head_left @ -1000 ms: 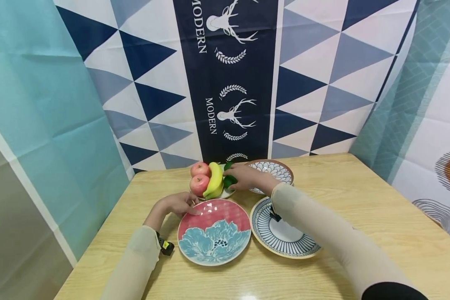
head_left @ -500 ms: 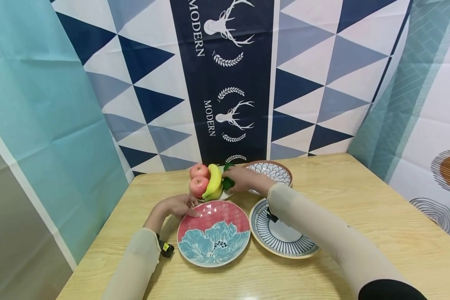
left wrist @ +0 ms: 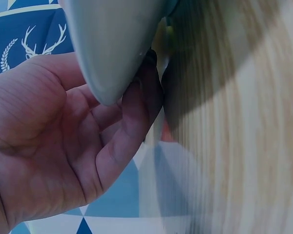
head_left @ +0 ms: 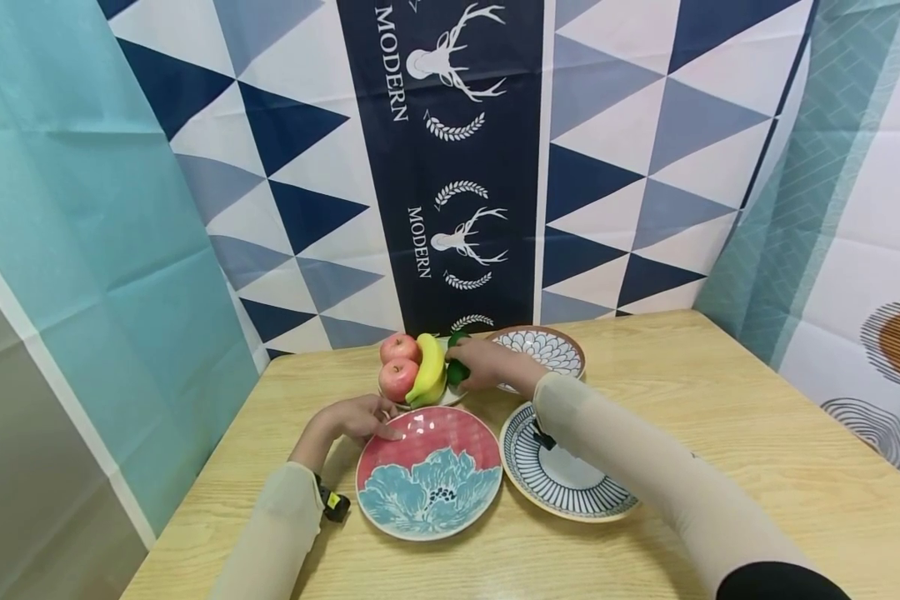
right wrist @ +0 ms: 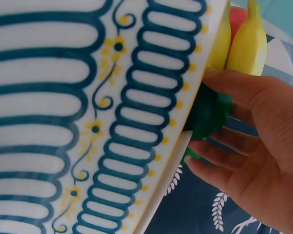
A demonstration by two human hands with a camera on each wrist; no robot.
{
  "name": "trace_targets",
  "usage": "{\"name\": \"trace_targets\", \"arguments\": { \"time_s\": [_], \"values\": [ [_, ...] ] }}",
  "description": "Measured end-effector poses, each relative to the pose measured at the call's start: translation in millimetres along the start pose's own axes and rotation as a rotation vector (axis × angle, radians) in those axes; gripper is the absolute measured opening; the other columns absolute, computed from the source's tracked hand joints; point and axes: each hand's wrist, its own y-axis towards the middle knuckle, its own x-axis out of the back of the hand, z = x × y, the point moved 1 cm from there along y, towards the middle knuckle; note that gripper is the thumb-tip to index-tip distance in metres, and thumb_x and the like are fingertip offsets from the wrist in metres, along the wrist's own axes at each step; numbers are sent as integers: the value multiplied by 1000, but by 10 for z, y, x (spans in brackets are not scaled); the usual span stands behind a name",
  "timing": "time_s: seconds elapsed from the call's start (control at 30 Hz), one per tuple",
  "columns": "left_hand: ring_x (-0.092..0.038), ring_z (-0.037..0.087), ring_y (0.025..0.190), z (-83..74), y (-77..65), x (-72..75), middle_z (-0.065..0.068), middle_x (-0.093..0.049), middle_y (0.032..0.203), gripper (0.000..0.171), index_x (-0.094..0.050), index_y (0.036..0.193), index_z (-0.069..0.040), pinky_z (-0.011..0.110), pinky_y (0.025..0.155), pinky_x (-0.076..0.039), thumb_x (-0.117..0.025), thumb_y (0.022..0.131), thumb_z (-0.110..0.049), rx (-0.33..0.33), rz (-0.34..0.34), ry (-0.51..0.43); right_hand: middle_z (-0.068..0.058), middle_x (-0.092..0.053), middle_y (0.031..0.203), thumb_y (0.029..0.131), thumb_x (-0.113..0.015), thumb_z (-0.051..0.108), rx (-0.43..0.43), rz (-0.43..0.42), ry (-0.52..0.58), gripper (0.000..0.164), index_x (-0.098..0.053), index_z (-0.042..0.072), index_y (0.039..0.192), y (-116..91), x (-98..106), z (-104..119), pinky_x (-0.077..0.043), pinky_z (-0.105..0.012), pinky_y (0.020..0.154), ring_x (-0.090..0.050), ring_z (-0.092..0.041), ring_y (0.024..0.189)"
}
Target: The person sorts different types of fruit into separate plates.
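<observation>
My left hand (head_left: 358, 417) grips the upper left rim of a round plate with a pink top and a blue flower (head_left: 429, 475). Its thumb lies over the rim, and the fingers curl beneath the plate's pale underside (left wrist: 112, 39). Farther back, my right hand (head_left: 486, 363) reaches to a small white plate (head_left: 450, 397) bearing fruit. Its thumb and fingers close round a glossy dark green fruit (right wrist: 207, 114), whose exact kind I cannot tell. Beside that fruit lie yellow bananas (head_left: 427, 372) and two pink-red apples (head_left: 398, 379).
A blue-striped plate (head_left: 570, 479) lies under my right forearm. Behind it stands a brown-rimmed bowl (head_left: 543, 350) with a petal pattern, partly covered by my right wrist. A patterned cloth (head_left: 472, 167) hangs behind the wooden table (head_left: 690, 375).
The head view has tilted slightly, so the table things sit a little lower in it. Both hands stay at nearly the same places on the plate and the green fruit.
</observation>
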Motion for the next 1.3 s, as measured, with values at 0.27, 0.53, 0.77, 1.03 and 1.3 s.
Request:
{"name": "trace_targets", "arguments": {
  "time_s": [0.27, 0.53, 0.77, 1.03, 1.3],
  "values": [
    [-64, 20, 88, 12, 9, 1, 7, -68, 103, 21, -65, 110, -7, 31, 71, -59, -77, 97, -17, 4, -8, 1, -6, -64, 123, 90, -85, 23, 28, -29, 28, 53, -67, 13, 139, -57, 34, 6, -55, -39, 98, -57, -22, 105],
    [-64, 21, 88, 6, 3, -6, 8, -67, 105, 22, -65, 112, -7, 32, 71, -59, -77, 97, -18, 10, -16, 5, -6, -63, 121, 91, -83, 23, 37, -47, 38, 52, -66, 10, 138, -152, 91, 20, -56, -36, 89, -58, -22, 103],
    [-61, 20, 86, -3, -7, -9, 8, -64, 100, 23, -65, 110, -8, 29, 67, -55, -78, 96, -20, 2, -16, 31, -7, -62, 120, 90, -81, 24, 50, -98, 12, 52, -67, 10, 137, -237, 150, 56, -55, -34, 85, -57, -22, 101],
    [-62, 22, 92, -9, -9, -9, 9, -65, 103, 23, -65, 109, -8, 32, 72, -59, -79, 95, -18, 6, -29, 19, -3, -63, 121, 90, -82, 24, 89, -128, 21, 52, -67, 13, 138, -364, 211, 302, -55, -31, 86, -58, -19, 100],
    [-62, 24, 91, -28, -24, -10, 10, -65, 103, 24, -65, 109, -7, 34, 74, -60, -80, 95, -19, 8, -33, 28, -3, -65, 117, 87, -85, 23, 172, -116, 8, 53, -69, 10, 135, -443, 189, 585, -56, -34, 87, -59, -18, 99]
  ]
}}
